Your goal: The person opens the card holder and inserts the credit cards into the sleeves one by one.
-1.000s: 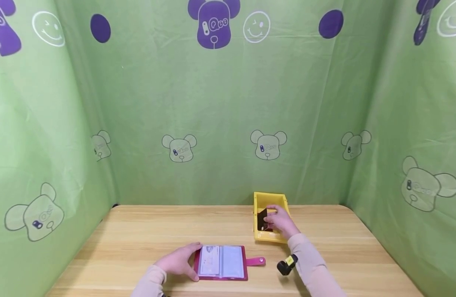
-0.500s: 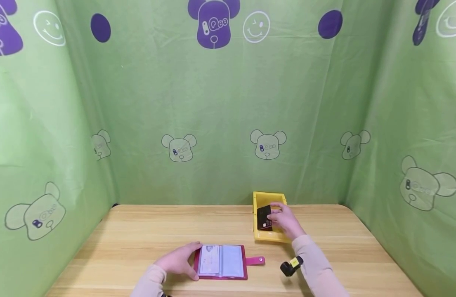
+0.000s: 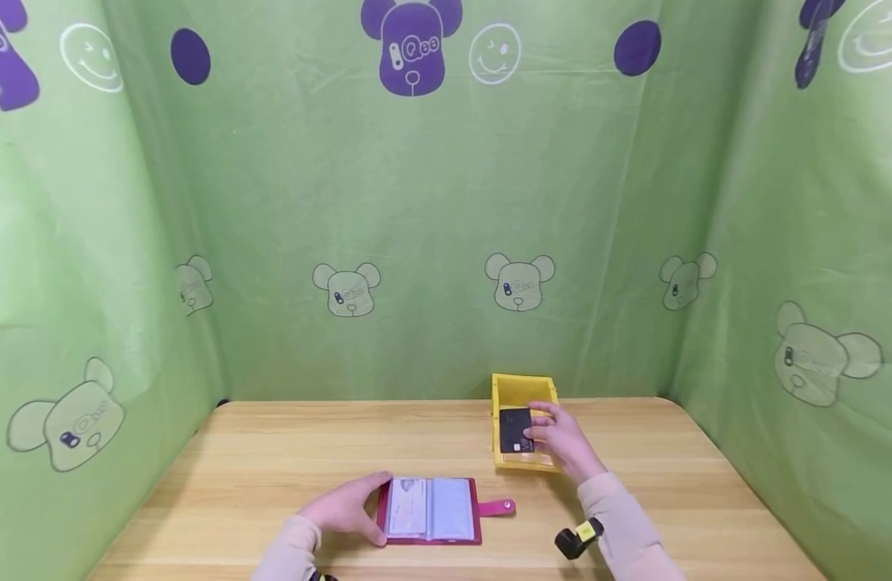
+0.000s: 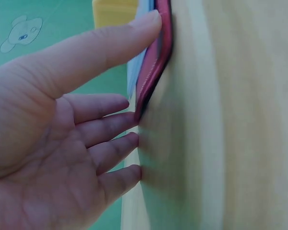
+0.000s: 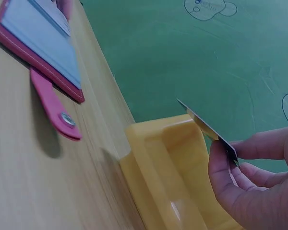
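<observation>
A pink-red card holder (image 3: 478, 528) lies spread on the table, a printed card (image 3: 408, 508) in its left clear sleeve and a pale blank sleeve (image 3: 451, 510) on the right. My left hand (image 3: 344, 507) rests along the holder's left side. In the left wrist view its thumb (image 4: 101, 50) presses the cover's edge, the other fingers loosely extended. Over the yellow bin (image 3: 521, 466), my right hand (image 3: 567, 444) pinches a black card (image 3: 515, 430) between thumb and fingers. The right wrist view shows that card (image 5: 206, 129) edge-on and tilted, raised over the bin's rim (image 5: 163, 122).
A pink snap strap (image 3: 497, 507) sticks out from the holder toward the right. The wooden table (image 3: 286, 440) ends at a green curtain (image 3: 431, 347) with bear prints, which also hangs on both sides. A black wrist camera (image 3: 578, 539) juts from the right sleeve.
The black card has been turned from nearly edge-on to face the head camera and drawn slightly nearer. My right forearm has shifted a little right and nearer; the left hand has stayed on the card holder.
</observation>
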Demonstrator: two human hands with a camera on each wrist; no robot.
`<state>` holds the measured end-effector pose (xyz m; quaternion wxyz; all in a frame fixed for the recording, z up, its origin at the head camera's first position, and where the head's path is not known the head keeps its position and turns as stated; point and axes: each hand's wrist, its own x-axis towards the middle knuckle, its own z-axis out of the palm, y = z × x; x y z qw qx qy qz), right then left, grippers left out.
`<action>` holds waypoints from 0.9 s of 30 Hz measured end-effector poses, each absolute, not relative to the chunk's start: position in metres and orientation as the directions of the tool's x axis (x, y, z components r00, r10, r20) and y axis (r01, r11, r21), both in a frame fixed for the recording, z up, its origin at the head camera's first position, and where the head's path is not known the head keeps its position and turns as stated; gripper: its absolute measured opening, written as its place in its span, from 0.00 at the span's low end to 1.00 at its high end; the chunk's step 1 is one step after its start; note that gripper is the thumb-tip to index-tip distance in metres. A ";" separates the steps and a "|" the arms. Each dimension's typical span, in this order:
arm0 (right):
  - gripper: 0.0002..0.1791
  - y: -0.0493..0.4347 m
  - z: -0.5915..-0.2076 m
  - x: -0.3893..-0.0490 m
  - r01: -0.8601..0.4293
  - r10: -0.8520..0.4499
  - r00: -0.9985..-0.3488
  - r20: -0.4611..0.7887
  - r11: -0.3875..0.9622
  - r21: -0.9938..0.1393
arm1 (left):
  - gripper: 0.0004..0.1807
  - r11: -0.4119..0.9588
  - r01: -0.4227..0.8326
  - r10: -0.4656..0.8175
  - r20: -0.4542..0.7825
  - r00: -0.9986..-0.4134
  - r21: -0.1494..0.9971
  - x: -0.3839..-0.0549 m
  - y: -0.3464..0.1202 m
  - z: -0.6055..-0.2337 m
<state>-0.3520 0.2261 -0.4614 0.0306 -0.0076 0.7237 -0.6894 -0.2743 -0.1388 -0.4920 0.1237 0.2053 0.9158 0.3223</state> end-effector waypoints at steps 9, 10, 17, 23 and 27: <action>0.34 0.213 -0.465 -0.340 0.017 -0.050 -0.999 -0.019 0.049 -0.999 | 0.51 0.630 0.198 0.436 -0.131 -0.890 0.751 -0.285 -0.141 -0.477; 0.34 0.210 -0.466 -0.339 0.013 -0.050 -0.999 -0.016 0.051 -0.999 | 0.49 0.622 0.200 0.437 -0.123 -0.891 0.757 -0.287 -0.140 -0.474; 0.32 0.186 -0.475 -0.333 0.002 -0.095 -0.995 -0.002 -0.006 -1.000 | 0.39 0.526 0.194 0.397 -0.037 -0.917 0.828 -0.300 -0.123 -0.465; 0.33 0.166 -0.481 -0.328 0.008 -0.159 -0.987 -0.001 -0.046 -0.999 | 0.33 0.404 0.152 0.322 0.015 -0.947 0.902 -0.308 -0.104 -0.465; 0.33 0.157 -0.485 -0.325 0.009 -0.203 -0.979 0.005 -0.064 -0.998 | 0.30 0.245 0.072 0.311 -0.008 -0.950 0.967 -0.310 -0.090 -0.468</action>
